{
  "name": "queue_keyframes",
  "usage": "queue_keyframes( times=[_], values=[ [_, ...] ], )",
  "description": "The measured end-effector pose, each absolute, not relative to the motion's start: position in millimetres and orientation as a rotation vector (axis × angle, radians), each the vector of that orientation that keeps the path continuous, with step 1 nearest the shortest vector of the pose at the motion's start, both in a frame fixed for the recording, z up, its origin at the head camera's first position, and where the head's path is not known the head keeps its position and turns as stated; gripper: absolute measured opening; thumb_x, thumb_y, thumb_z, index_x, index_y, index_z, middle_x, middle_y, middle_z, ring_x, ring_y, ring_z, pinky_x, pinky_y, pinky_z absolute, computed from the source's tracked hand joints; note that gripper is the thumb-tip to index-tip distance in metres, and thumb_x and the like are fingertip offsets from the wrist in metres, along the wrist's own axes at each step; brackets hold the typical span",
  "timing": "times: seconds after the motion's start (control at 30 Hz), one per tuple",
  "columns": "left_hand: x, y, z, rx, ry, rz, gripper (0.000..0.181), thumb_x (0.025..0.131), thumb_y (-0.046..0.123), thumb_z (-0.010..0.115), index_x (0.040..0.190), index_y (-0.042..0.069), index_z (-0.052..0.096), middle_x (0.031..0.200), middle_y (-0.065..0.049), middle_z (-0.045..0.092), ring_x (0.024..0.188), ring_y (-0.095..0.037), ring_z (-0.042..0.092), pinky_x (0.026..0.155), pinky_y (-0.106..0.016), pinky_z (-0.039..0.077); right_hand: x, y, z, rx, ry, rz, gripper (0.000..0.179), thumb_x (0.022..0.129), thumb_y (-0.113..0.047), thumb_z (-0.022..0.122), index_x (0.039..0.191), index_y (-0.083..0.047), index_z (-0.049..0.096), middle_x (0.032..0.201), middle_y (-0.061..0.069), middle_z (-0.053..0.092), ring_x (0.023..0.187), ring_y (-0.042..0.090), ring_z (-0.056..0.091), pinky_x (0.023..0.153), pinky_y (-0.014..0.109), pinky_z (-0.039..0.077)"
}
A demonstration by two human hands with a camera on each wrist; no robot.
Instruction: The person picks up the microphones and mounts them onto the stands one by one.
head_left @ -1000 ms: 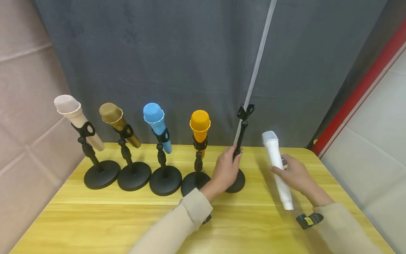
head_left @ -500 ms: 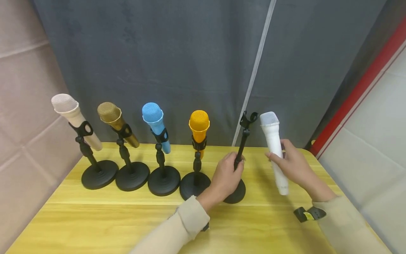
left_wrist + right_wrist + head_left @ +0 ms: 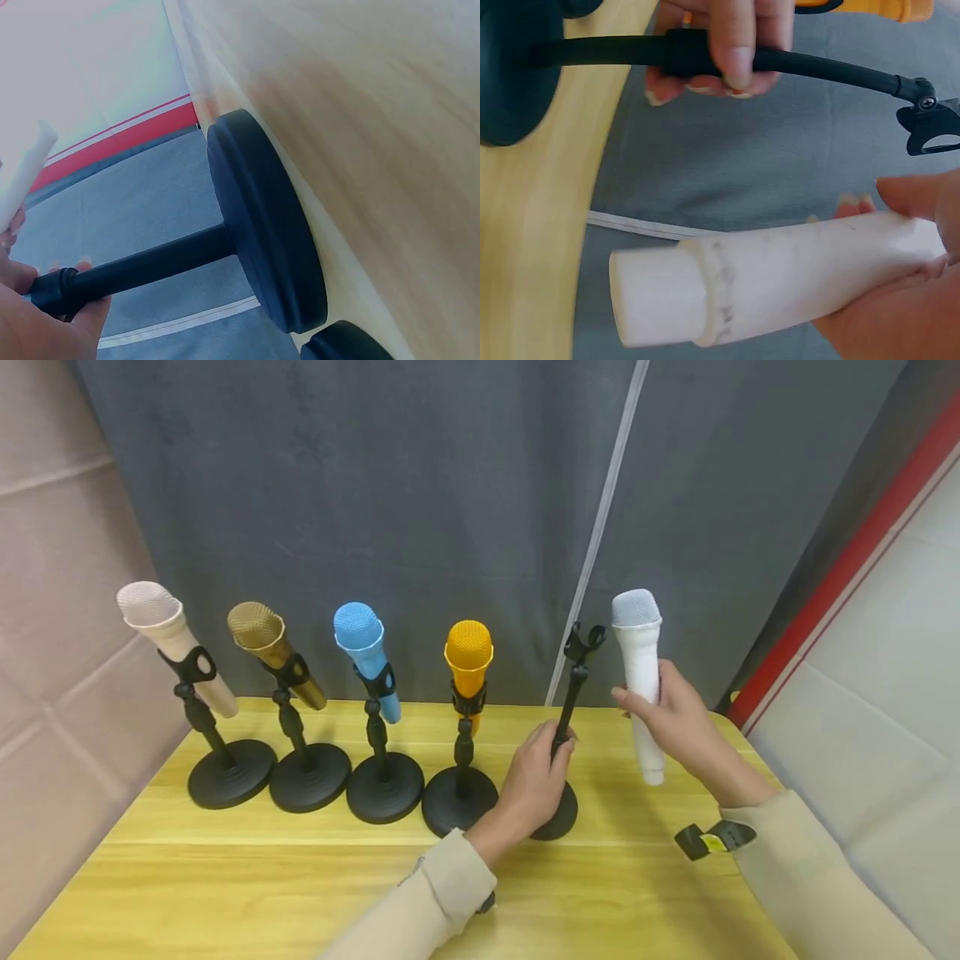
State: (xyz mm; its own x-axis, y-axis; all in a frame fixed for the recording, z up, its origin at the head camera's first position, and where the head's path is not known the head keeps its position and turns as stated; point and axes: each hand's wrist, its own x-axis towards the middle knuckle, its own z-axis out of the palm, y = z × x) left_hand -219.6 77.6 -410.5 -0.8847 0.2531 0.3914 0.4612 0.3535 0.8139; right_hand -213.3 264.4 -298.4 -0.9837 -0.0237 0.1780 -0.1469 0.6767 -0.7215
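Note:
My left hand (image 3: 531, 783) grips the pole of a black desktop microphone stand (image 3: 572, 703), whose clip (image 3: 585, 645) at the top has nothing in it. To its right, my right hand (image 3: 684, 727) holds a white microphone (image 3: 640, 660) by the handle, grille up and tail down, above the table. The microphone's head is beside the clip, a small gap apart. The right wrist view shows the microphone's tail end (image 3: 660, 296) below the stand's pole (image 3: 607, 51). In the left wrist view the stand's round base (image 3: 262, 225) is close to the tabletop.
Left of my hands stand several black stands in a row, bearing a yellow microphone (image 3: 469, 660), a blue one (image 3: 362, 635), a bronze one (image 3: 262, 631) and a pale pink one (image 3: 161, 618). A grey curtain (image 3: 375, 485) hangs behind the wooden table (image 3: 262, 893).
My right hand has lifted the white microphone higher and slightly left, bringing its head level with the clip. My left hand has drawn the stand a little toward me, mostly in the first half second.

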Motion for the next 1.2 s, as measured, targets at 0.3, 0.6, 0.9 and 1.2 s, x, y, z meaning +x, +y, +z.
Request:
queue_keyframes(
  times=[0.3,0.6,0.9,1.2],
  values=[
    [-219,77,-411,-0.662,-2.396,-1.563,0.014,0.108,0.023,0.050,0.114,0.015,0.061,0.088,0.001,0.056,0.073,-0.009,0.049,0.063,-0.018,0.043,-218,253,-266,0.190,-2.707,1.454,0.059,0.108,-0.034,0.035,0.157,-0.012,0.011,0.149,0.022,0.034,0.132,0.039,0.036,0.107,0.066,0.033],
    [-219,77,-412,-0.674,-2.398,-1.571,0.014,0.108,0.024,0.049,0.114,0.015,0.059,0.089,0.001,0.054,0.074,-0.010,0.049,0.063,-0.019,0.043,-224,246,-255,0.242,-2.647,1.476,0.068,0.107,-0.040,0.046,0.159,-0.014,0.011,0.157,0.018,0.033,0.141,0.037,0.038,0.115,0.070,0.030],
    [-219,78,-413,-0.646,-2.436,-1.559,0.015,0.108,0.026,0.050,0.115,0.017,0.059,0.089,0.002,0.054,0.076,-0.010,0.049,0.065,-0.020,0.043,-234,244,-246,0.284,-2.381,1.283,0.050,0.098,-0.032,0.067,0.138,-0.014,0.044,0.129,0.004,0.062,0.120,0.014,0.061,0.111,0.051,0.047],
    [-218,78,-413,-0.614,-2.433,-1.567,0.014,0.107,0.027,0.051,0.113,0.018,0.060,0.088,0.003,0.054,0.076,-0.010,0.050,0.066,-0.020,0.044,-236,232,-225,0.288,-2.348,1.083,0.050,0.093,-0.040,0.073,0.130,-0.013,0.054,0.119,0.001,0.067,0.111,0.013,0.067,0.103,0.043,0.055]
  ],
)
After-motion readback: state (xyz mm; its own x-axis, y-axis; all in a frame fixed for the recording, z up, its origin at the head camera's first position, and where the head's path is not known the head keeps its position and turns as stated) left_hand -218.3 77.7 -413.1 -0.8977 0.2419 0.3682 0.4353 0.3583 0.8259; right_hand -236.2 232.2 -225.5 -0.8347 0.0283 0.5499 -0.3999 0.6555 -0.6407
